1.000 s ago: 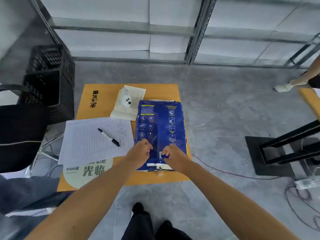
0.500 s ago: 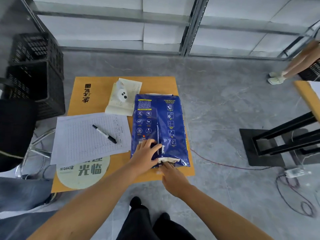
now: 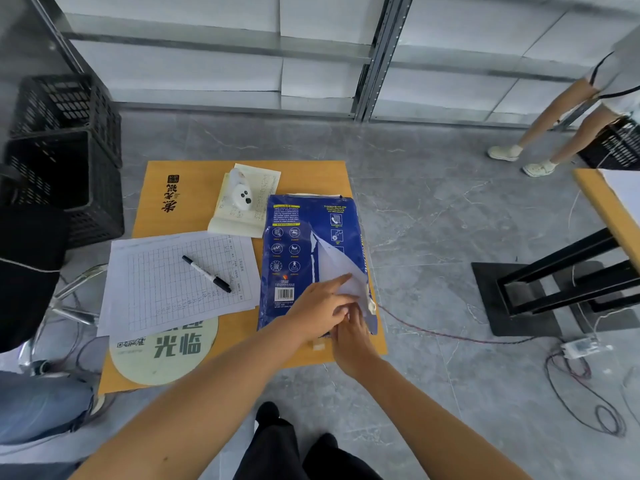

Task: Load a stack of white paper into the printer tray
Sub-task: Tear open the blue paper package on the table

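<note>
A ream of paper in a blue wrapper lies lengthwise on the right part of a small yellow table. The wrapper is torn open along its right half, and a white triangular flap stands up from it. My left hand lies on the near end of the ream, its index finger stretched along the flap's edge, holding the flap. My right hand sits just below it at the table's near right corner, with its fingers pinched on the wrapper's torn end.
A gridded sheet with a black marker, a notepad with a small white device and a round green card share the table. Black crates stand left. Another person's legs, a second table and floor cables are right.
The wrapper has been ripped open, and a white flap now stands up. My left hand slid right onto the flap. My right hand moved up against it.
</note>
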`<act>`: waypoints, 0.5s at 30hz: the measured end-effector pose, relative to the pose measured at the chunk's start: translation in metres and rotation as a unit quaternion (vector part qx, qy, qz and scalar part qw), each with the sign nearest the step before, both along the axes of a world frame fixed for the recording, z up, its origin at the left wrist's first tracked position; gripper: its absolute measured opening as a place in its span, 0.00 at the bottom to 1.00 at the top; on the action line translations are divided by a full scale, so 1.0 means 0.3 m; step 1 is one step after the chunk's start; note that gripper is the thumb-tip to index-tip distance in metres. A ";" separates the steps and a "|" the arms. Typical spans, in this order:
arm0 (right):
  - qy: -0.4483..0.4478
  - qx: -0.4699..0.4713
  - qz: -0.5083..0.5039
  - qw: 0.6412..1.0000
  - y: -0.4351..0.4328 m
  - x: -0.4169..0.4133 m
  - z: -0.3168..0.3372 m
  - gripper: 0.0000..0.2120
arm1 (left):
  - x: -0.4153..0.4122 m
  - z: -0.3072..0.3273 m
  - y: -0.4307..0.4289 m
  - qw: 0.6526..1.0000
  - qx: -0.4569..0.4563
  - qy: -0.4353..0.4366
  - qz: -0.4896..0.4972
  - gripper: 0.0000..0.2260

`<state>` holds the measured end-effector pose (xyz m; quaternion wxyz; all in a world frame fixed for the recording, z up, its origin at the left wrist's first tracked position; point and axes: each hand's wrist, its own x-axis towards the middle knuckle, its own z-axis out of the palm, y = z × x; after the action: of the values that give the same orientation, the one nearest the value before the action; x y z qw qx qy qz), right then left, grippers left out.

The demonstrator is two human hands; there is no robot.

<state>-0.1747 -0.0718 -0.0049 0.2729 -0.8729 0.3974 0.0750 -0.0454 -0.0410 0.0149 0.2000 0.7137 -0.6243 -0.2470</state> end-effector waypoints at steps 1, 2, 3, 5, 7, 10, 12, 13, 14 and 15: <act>0.018 0.013 -0.028 0.999 -0.014 0.002 0.007 0.27 | -0.006 -0.005 0.008 0.999 0.037 -0.011 -0.008 0.18; 0.028 0.027 -0.054 0.998 -0.030 0.003 0.015 0.29 | -0.008 -0.010 0.019 0.997 0.069 -0.030 -0.013 0.19; 0.029 0.035 -0.072 0.996 -0.047 0.002 0.016 0.30 | -0.007 -0.014 0.030 0.994 0.088 -0.055 -0.019 0.20; 0.036 0.019 -0.074 0.996 -0.072 0.004 0.030 0.28 | 0.003 -0.009 0.046 0.986 0.088 -0.132 -0.050 0.17; 0.043 0.003 -0.090 0.995 -0.086 0.013 0.041 0.25 | 0.016 0.006 0.052 0.969 0.076 -0.222 -0.079 0.15; 0.071 -0.006 -0.132 0.989 -0.093 0.036 0.073 0.22 | 0.044 0.047 0.051 0.944 0.087 -0.307 -0.088 0.17; 0.092 -0.012 -0.150 0.984 -0.101 0.041 0.083 0.22 | 0.072 0.067 0.057 0.939 0.116 -0.321 -0.053 0.17; 0.103 -0.019 -0.147 0.984 -0.106 0.043 0.080 0.22 | 0.091 0.075 0.061 0.936 0.128 -0.325 -0.028 0.16; 0.107 -0.018 -0.147 0.983 -0.109 0.043 0.082 0.22 | 0.113 0.083 0.068 0.933 0.145 -0.330 0.002 0.15; 0.113 -0.020 -0.146 0.983 -0.112 0.042 0.081 0.21 | 0.134 0.090 0.077 0.927 0.171 -0.333 0.031 0.13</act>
<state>-0.1620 -0.1054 0.0195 0.2167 -0.7965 0.5506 0.1244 -0.0053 -0.0180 0.0419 -0.1370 0.7971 -0.5808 -0.0922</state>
